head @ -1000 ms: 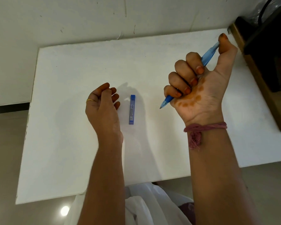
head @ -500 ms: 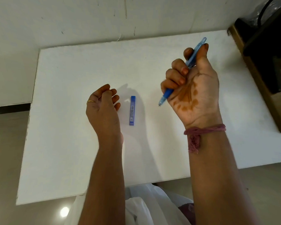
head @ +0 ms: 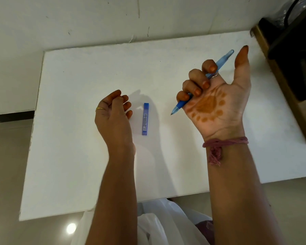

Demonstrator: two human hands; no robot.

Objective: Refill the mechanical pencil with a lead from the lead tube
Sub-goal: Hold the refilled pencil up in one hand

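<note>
- two bare hands sit over a white worktop (head: 78, 76).
- right hand (head: 217, 103), right of centre, palm up, fingers (head: 191, 84) curled round a blue mechanical pencil (head: 223, 60); thumb stretched away, tip pointing down-left.
- left hand (head: 112, 114), left of centre, fingers loosely curled, holding nothing.
- blue lead tube (head: 145, 119) lies flat on the worktop between the hands, just beside the left one, untouched.

The curled fingers of the right hand (head: 213, 96) cover the middle of the translucent blue mechanical pencil (head: 221, 61). Print on the flat blue plastic lead tube (head: 145, 119) is too small to read. The dark wooden-framed cabinet (head: 290, 68) is cut off at the right edge.
</note>
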